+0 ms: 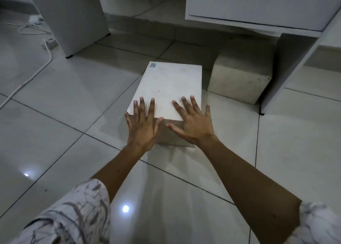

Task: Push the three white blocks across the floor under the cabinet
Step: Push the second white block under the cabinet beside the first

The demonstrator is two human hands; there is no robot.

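A long white block (171,85) lies on the tiled floor in the middle of the view, with a small blue sticker at its far left corner. My left hand (143,125) and my right hand (193,122) rest flat on its near end, fingers spread over the top edge, palms against the near face. A second white block (239,77) sits to the right, partly under the white cabinet (258,5) and against its side panel. No third block shows.
A white cabinet leg panel (73,16) stands at the back left. White cables (36,66) and a power strip (48,42) lie on the floor at the far left. The cabinet's right side panel (287,68) reaches the floor beside the second block.
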